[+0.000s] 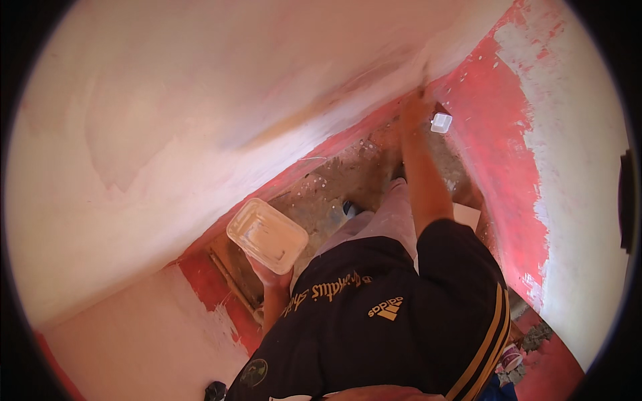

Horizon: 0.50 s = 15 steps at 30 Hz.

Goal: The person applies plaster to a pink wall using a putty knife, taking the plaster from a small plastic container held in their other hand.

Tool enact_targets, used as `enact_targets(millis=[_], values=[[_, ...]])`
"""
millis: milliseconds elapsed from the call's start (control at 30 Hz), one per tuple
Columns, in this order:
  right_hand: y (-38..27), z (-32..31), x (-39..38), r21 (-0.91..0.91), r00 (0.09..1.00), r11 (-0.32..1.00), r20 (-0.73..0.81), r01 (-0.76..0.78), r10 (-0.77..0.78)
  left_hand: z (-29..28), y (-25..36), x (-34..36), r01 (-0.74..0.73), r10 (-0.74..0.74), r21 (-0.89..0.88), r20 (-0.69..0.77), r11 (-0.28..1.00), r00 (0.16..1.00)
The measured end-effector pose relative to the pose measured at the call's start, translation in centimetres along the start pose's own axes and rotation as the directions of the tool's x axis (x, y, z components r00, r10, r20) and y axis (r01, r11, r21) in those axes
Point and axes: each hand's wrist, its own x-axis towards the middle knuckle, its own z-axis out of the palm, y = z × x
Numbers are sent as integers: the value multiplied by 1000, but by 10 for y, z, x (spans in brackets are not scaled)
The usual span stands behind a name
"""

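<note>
Looks down into a corner between painted walls. Left of centre, holds a pale rectangular tub [267, 235], open side up, smeared inside with a pale coating. Supports it from below at its lower end with the left hand [273, 277], the fingers bent against the tub and partly hidden underneath.

Stretches the right hand [416, 105] to the upper right of centre, close to the foot of the wall. Blurs there beside a thin dark streak [424, 75]; cannot tell how far to call those fingers closed, nor whether to call the streak held.

Fills the upper left with a pale wall [167, 93], edged below in red. At right, shows a red wall [495, 107] with ragged white paint. Near the corner, includes a small white container [441, 122], just right of the right forearm. Across the middle, shows a paint-spotted brown floor [304, 197]; at lower centre, a dark shirt [381, 334] with gold stripes on one sleeve, above pale trousers [391, 217].
</note>
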Motion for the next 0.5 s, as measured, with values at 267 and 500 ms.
enact_targets(millis=[267, 500], values=[[-52, 90, -137, -103, 991, 987, 72, 120, -113, -5, -1, 0, 50, -52, -75, -34, 996, 998], [3, 39, -214, -178, 904, 929, 346, 325, -250, 3, 3, 0, 50, -50, -78, 11, 996, 999]])
